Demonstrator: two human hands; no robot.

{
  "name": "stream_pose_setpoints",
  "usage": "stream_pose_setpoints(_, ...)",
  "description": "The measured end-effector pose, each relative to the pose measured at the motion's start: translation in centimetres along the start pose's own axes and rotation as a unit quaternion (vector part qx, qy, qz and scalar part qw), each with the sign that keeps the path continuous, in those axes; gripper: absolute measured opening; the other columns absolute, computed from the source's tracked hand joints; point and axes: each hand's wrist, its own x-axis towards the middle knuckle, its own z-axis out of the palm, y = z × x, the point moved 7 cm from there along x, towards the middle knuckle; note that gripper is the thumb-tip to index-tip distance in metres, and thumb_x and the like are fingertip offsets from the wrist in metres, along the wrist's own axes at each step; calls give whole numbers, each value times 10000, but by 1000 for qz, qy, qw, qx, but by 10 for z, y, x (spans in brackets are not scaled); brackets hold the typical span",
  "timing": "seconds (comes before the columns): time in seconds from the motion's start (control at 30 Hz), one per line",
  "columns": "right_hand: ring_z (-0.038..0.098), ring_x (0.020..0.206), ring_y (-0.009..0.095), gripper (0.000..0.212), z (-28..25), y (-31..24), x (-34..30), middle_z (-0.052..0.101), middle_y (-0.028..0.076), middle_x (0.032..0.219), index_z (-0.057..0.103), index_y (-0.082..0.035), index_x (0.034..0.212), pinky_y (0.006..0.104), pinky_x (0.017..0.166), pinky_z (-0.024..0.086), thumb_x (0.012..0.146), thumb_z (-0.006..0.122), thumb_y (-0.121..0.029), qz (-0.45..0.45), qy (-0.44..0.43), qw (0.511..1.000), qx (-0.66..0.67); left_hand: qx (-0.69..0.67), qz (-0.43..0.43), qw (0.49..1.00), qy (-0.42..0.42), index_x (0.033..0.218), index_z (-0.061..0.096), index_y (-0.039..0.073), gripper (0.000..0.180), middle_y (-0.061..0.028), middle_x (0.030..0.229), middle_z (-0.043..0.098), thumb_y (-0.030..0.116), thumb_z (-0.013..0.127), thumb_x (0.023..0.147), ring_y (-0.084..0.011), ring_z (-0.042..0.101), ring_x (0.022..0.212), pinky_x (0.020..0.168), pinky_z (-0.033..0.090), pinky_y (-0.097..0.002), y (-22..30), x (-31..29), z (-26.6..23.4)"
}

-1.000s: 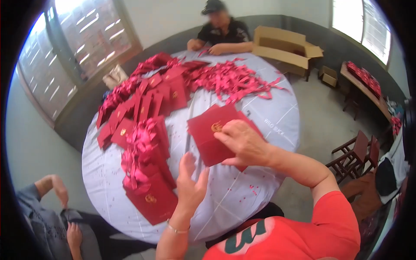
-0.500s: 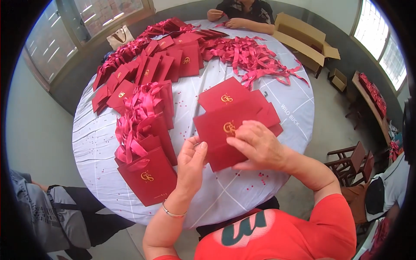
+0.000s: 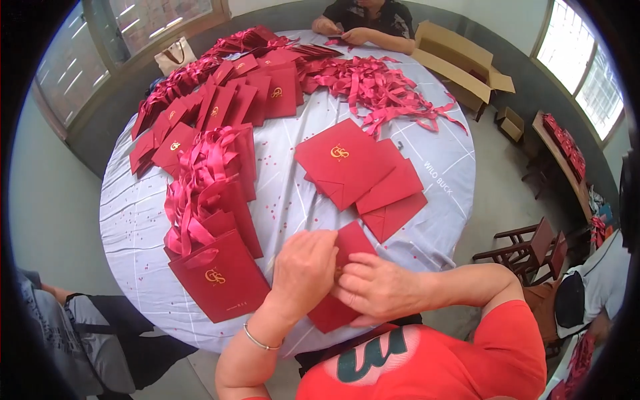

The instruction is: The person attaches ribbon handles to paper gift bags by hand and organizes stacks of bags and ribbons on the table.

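Close to my body, at the table's near edge, a flat red paper gift bag [image 3: 327, 319] is in my hands. My left hand [image 3: 305, 270] is closed on its upper left part, with the fingertips hidden behind the knuckles. From the right, my right hand [image 3: 375, 285] grips the same bag, its fingers curled near those of the left. Beyond them lie several flat red bags [image 3: 343, 160] with a gold emblem on the top one, overlapping and untouched. Left of my left hand stands a row of red bags [image 3: 223, 280] with pink ribbon handles.
The round table [image 3: 277, 157] has a pale cloth. Many more bags [image 3: 247, 100] crowd its far left, beside a tangled pile of pink ribbons [image 3: 380, 90]. A person [image 3: 370, 23] sits opposite, hands on the table. An open cardboard box [image 3: 460, 63] stands behind; chairs [image 3: 527, 247] are at right.
The held bag has come down and toward me from over the flat bags, uncovering them. Both hands have moved nearer my body and closer together.
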Motion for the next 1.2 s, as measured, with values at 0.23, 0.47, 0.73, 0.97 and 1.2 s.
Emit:
stream_pose_setpoints(0.23,527,953,297,648,22,0,-9,548,138,971,609,51,1059,403,886,436,679,750,-455,42,-19,997,60,-28,6,999,19,952,619,29,168,-122,801,651,50,667,793,-314,634,770,707,508,-421,3,-9,15)
stream_pose_setpoints(0.47,557,1029,325,635,18,12,-12,575,163,1087,605,20,1102,427,917,444,681,785,-420,54,-2,987,152,-45,-144,989,8,938,646,55,216,-96,729,655,114,752,759,-309,622,739,668,493,-439,-29,-16,31)
stream_pose_setpoints(0.73,656,851,332,315,-66,336,-37,677,188,879,677,7,919,407,777,519,781,707,-276,425,248,869,48,-76,-198,976,-49,926,627,50,213,-110,769,699,163,756,800,-286,687,708,630,533,-394,-33,-19,37)
stream_pose_setpoints(0.97,497,1269,418,1072,-48,479,-58,484,343,1347,500,42,1349,419,1065,410,600,793,-667,631,188,748,-77,-116,-173,976,-57,916,652,46,185,-126,800,691,152,748,798,-312,678,704,604,524,-405,-28,-16,37)
stream_pose_setpoints(1.2,121,1440,538,1367,-10,495,-7,2,234,1614,117,-157,1573,672,1112,210,539,768,-768,732,29,678,-54,-124,-203,966,-97,997,633,49,273,-155,883,675,186,759,798,-360,659,799,695,535,-427,-32,-29,39)
